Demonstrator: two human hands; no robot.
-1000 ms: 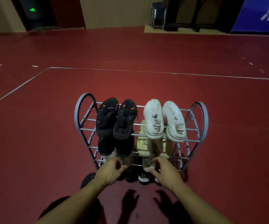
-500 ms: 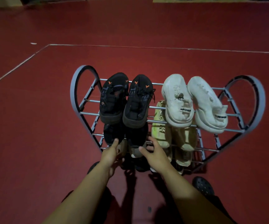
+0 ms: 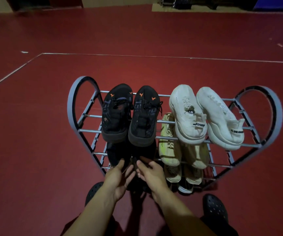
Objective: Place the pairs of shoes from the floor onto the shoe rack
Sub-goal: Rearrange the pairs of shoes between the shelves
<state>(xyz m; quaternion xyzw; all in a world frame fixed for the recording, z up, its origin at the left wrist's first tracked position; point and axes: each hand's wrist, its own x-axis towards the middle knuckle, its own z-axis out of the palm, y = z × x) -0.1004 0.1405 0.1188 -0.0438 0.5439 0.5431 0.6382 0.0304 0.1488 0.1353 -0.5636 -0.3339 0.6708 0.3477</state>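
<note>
Shoes fill the grey metal shoe rack [image 3: 174,138], a frame of thin horizontal rods between two curved, heart-shaped side panels, standing on the dark red floor [image 3: 35,150]. On the top tier I see a pair of black mesh sneakers with small orange marks [image 3: 130,114] on the left and a pair of chunky white sneakers with black lettered heel tabs [image 3: 205,116] on the right, all four with toes pointing away from me. One tier down, under the white pair, sits a pair of pale yellow-green knit sneakers [image 3: 168,142]; beside them, under the black pair, a dark pair [image 3: 118,154] sits in shadow. Lower still, on the right, a pair of tan shoes [image 3: 183,174] rests heel towards me, and below that a dark shoe with a white sole [image 3: 185,188] shows only in part.

My left hand [image 3: 118,179] and right hand [image 3: 151,174] reach side by side to the lower left part of the rack, just below the dark pair. Both hands have fingers relaxed and slightly spread, gripping nothing that I can see; the fingertips sit at the shadowed shoes, and I cannot tell whether they touch. Near the bottom edge, two black perforated clogs [image 3: 214,208] are on my feet, either side of my forearms. White painted lines [image 3: 137,56] cross the floor behind the rack.
</note>
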